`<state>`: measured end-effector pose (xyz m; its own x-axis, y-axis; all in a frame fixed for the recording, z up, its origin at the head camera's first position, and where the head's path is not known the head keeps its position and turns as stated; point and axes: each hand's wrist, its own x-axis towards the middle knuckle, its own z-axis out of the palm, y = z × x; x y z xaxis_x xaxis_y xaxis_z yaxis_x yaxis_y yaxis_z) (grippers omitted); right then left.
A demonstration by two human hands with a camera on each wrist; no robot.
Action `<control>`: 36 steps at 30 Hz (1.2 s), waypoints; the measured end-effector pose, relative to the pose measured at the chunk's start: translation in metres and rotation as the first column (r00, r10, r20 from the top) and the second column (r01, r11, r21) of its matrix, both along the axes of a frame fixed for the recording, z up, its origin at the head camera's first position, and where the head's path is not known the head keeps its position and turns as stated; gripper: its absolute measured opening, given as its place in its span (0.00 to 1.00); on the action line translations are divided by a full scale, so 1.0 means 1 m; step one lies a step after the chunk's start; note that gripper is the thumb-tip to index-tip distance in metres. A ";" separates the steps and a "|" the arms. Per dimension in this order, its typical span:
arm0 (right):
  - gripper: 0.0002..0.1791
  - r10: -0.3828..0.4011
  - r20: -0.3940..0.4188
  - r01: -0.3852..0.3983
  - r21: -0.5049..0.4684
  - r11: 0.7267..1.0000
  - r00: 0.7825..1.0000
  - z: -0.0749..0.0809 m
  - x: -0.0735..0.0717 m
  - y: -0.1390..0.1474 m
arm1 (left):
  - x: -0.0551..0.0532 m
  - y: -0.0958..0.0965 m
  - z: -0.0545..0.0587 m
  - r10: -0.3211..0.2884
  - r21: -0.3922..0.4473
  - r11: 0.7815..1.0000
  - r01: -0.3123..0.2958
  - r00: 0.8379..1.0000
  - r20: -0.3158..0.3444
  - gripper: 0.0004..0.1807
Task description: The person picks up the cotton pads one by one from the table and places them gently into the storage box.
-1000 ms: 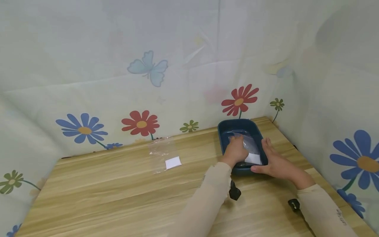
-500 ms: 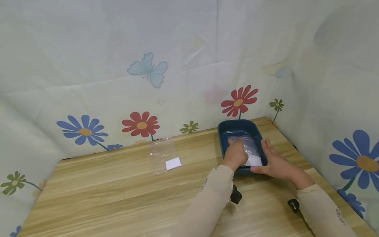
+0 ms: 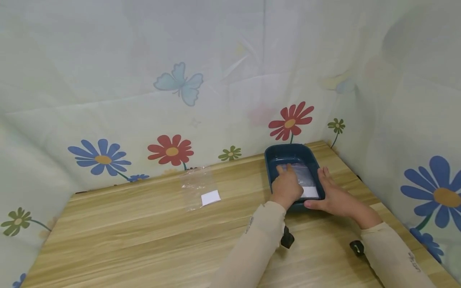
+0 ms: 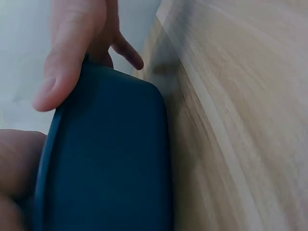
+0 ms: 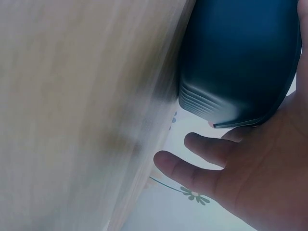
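Note:
A deep blue plastic tray (image 3: 289, 150) stands at the back right of the table. In it lies a clear plastic bag (image 3: 305, 176) with a white card (image 3: 310, 192) at its near end. My left hand (image 3: 287, 189) reaches over the near left of the tray, spread fingertips touching the bag's far edge; its thumb is hidden in the head view. My right hand (image 3: 336, 200) steadies the near right corner, thumb along the front rim and fingers along the right side. In the right wrist view, outstretched fingers (image 5: 187, 171) show beside the tray's ribbed corner (image 5: 197, 102).
A second clear bag (image 3: 194, 182) with a white card (image 3: 210, 198) lies on the wood-patterned table (image 3: 144, 240), left of the tray. A flower-printed cloth (image 3: 216, 120) hangs behind and along the right. Black wrist devices (image 3: 287, 239) sit under both sleeves.
The bag in the tray lies flatter, its raised far end now down. My left fingers have spread out over it. My right hand and the second bag have hardly moved.

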<state>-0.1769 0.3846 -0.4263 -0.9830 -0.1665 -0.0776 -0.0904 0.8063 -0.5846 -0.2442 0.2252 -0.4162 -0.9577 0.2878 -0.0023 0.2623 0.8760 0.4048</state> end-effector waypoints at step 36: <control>0.70 0.014 0.010 -0.014 0.029 0.999 1.000 -0.001 0.000 0.000 | -0.048 -0.298 -0.011 0.377 0.000 0.926 -0.377 0.926 0.032 0.20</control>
<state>-0.1773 0.3842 -0.4272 -0.9797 -0.1780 -0.0924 -0.0964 0.8219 -0.5614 -0.2919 -0.0729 -0.4275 -0.9950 -0.0947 -0.0328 -0.0998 0.9054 0.4127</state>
